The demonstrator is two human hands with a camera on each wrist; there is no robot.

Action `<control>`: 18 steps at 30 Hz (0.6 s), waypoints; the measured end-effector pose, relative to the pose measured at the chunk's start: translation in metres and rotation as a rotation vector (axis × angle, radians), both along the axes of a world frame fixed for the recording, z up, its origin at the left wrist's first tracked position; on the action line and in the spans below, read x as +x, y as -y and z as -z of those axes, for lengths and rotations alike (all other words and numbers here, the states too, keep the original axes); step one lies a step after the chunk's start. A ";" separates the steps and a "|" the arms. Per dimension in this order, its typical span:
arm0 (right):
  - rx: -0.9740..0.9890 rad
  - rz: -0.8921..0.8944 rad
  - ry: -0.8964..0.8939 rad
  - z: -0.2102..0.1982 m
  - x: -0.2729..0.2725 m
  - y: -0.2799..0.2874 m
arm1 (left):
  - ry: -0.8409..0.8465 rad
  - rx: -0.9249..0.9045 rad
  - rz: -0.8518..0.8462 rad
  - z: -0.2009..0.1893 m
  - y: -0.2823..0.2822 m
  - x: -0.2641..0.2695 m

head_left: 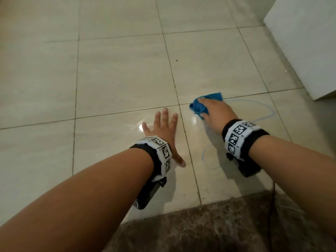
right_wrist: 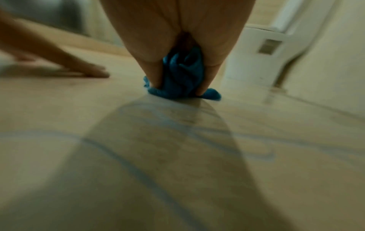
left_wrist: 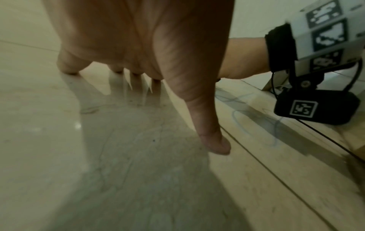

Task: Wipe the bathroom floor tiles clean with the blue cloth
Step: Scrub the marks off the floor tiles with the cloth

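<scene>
Glossy cream tiles (head_left: 118,73) carry a rough dark mat (head_left: 200,224) nearest the person. The left hand (head_left: 163,128) lies spread flat, bracing. The right hand (head_left: 212,110) grips the bunched cloth (head_left: 198,106), pressing it down; behind that hand, blue streaks (head_left: 269,113) may smear. The braced palm could slip. Beyond stands a white fixture (head_left: 305,48).
</scene>
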State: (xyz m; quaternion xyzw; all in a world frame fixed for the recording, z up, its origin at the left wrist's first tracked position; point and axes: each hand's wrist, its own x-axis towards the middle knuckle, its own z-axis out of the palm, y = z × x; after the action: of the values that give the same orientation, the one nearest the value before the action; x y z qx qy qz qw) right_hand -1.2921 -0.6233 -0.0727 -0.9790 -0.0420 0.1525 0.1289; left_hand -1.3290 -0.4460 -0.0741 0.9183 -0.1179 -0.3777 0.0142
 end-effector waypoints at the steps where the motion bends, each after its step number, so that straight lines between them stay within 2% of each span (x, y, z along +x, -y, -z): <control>1: -0.015 0.015 -0.002 0.001 0.000 -0.003 | 0.002 0.002 0.001 -0.001 0.000 0.000; 6: 0.010 -0.260 -0.074 0.007 -0.020 -0.014 | -0.003 0.015 0.007 -0.001 0.001 0.001; 7: 0.031 -0.226 -0.049 0.007 -0.013 -0.004 | -0.006 0.011 0.007 -0.002 0.000 0.001; 10: 0.061 0.093 0.015 0.006 0.002 0.023 | -0.011 0.001 0.005 -0.003 -0.001 0.000; 12: 0.073 0.066 0.024 0.010 -0.008 0.014 | -0.014 0.006 0.009 -0.004 -0.001 0.000; 15: 0.144 -0.165 0.022 0.019 -0.031 -0.002 | -0.021 0.017 0.014 -0.005 0.001 0.000; 16: 0.182 -0.150 0.021 0.017 -0.029 0.001 | -0.025 0.016 0.013 -0.006 0.000 0.000; 18: 0.218 0.006 0.051 0.013 -0.016 0.013 | -0.021 0.007 0.007 -0.006 0.000 0.000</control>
State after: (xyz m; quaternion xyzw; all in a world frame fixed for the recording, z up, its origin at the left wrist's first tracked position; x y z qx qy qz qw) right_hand -1.3082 -0.6363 -0.0860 -0.9629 -0.0586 0.1215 0.2338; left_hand -1.3287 -0.4457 -0.0683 0.9139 -0.1195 -0.3879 0.0109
